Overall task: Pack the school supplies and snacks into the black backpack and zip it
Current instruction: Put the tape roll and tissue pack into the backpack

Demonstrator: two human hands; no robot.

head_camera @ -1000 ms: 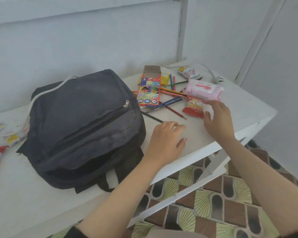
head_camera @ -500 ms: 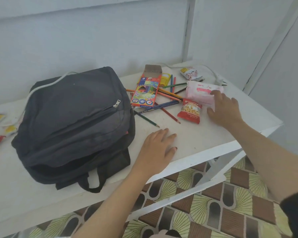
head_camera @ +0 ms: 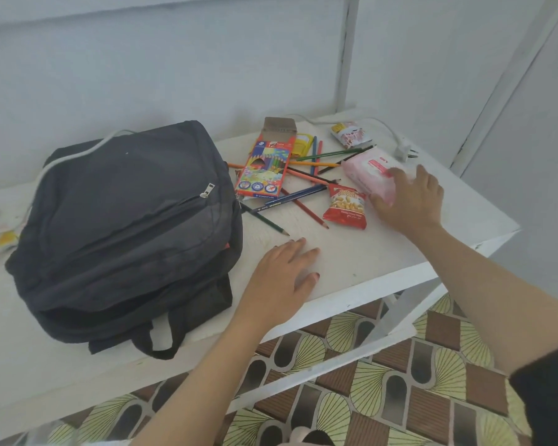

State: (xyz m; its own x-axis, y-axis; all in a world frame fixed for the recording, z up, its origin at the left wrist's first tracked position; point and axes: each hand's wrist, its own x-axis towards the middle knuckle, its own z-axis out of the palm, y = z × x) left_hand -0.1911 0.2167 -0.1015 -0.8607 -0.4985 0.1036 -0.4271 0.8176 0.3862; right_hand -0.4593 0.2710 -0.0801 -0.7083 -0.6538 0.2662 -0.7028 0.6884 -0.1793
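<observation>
Black backpack [head_camera: 126,220] is laid flat on the left half of the white tabletop [head_camera: 351,262], front panel up, carry loop hanging over the near edge. Metal zip pull [head_camera: 207,189] is noted on the front pocket.

Left hand [head_camera: 281,278] is placed palm down on the bare tabletop just right of the backpack, fingers straight and together, nothing held.

Right hand [head_camera: 409,201] is laid on the near right end of the pink wipes pack [head_camera: 368,169]. Fingers are spread over the pack's top and the thumb is set against its near end. Whether the pack is pinched or only touched cannot be told. The pack lies on the tabletop.

Red snack packet [head_camera: 347,206] is lying just left of that hand. Coloured pencil box [head_camera: 264,169] is lying with its flap open, beside the backpack's far right corner. Loose coloured pencils [head_camera: 300,206] are scattered around and under the box. Small snack packet [head_camera: 350,135] and white plug [head_camera: 403,151] with its cable are seen at the far edge. More packets [head_camera: 5,238] are seen at the far left, partly cut off.
</observation>
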